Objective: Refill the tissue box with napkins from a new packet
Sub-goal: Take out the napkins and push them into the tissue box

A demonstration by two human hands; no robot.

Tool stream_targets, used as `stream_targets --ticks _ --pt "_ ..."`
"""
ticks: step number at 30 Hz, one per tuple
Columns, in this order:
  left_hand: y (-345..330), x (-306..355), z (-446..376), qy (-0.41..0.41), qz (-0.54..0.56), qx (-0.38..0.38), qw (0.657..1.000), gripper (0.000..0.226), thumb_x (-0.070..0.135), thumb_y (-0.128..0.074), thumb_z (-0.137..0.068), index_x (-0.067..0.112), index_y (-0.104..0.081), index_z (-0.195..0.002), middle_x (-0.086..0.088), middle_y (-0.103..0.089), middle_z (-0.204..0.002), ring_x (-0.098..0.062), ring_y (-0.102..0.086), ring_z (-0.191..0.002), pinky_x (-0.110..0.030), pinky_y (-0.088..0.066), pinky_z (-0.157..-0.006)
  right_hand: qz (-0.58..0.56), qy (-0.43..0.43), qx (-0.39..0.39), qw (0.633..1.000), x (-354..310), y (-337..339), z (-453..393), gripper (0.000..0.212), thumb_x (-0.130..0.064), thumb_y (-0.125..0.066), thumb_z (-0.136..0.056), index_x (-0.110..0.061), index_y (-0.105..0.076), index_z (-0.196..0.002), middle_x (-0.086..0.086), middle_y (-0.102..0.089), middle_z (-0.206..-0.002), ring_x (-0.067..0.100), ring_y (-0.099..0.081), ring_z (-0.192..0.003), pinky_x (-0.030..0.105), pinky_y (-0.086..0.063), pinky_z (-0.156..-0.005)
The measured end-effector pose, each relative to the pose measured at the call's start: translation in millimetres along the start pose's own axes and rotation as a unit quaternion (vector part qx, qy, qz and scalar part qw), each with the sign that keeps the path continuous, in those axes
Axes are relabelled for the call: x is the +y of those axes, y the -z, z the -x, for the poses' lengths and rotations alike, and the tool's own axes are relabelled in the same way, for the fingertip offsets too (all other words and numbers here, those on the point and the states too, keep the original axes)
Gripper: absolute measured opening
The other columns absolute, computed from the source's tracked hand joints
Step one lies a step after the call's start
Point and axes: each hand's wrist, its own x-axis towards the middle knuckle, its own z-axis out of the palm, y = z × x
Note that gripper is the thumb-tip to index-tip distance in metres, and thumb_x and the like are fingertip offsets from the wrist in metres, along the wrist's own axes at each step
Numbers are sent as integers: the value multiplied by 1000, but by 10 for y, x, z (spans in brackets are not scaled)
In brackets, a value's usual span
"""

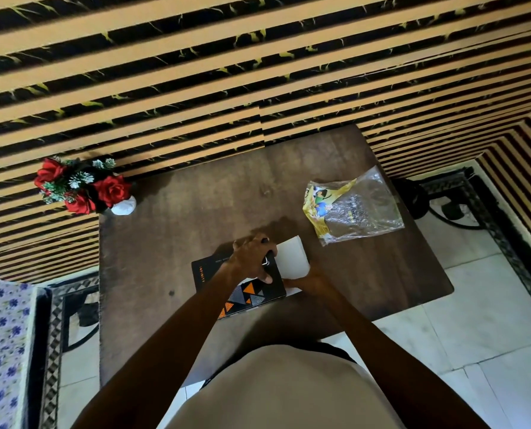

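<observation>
A black tissue box (210, 275) with orange triangles lies near the front of the brown table (171, 243). My left hand (252, 258) grips its right end from above. A white stack of napkins (293, 258) sticks out at that end. My right hand (310, 281) holds the stack from below and the side, at the box's open end. How far the stack sits inside the box is hidden by my left hand. An opened clear and yellow plastic packet (351, 209) lies flat to the right, apart from both hands.
A white vase with red roses (81, 188) stands at the table's back left corner. A striped wall runs behind the table. A floral-covered bed edge (1, 351) is at the left, tiled floor (474, 320) at the right.
</observation>
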Motion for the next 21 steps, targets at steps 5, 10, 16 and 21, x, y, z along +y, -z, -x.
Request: stream_targets --ticks 5,10,16,21 --pt "-40 15 47 29 15 48 998 104 43 -87 -56 30 -32 -143 -4 -39 -144 -30 -38 -134 -54 -27 -113 -147 3 -130 981 -137 -1 210 40 -39 -69 -85 -26 -54 -120 -5 -57 -125 14 -52 -113 37 -48 -96" --pt "-65 10 186 75 66 120 988 126 51 -87 -52 26 -14 -151 -7 -28 -154 -30 -25 -143 -56 -12 -119 -122 55 -60 989 -136 -181 242 38 -46 -55 -93 -29 -56 -128 3 -58 -131 22 -53 -123 51 -47 -101" --pt "-237 -109 460 176 151 177 957 113 68 -74 -58 26 -21 -147 -7 -23 -155 -31 -12 -147 -61 3 -117 -137 58 -13 989 41 -212 86 36 -48 -57 -88 -47 -55 -123 -3 -62 -126 19 -62 -108 51 -57 -86" --pt "-347 -267 861 381 279 239 848 126 54 -83 -59 16 -6 -151 -16 -21 -154 -38 -22 -141 -61 -17 -114 -153 -5 14 988 -115 -118 163 45 -38 -68 -82 -34 -60 -127 1 -67 -119 15 -66 -91 47 -60 -79"
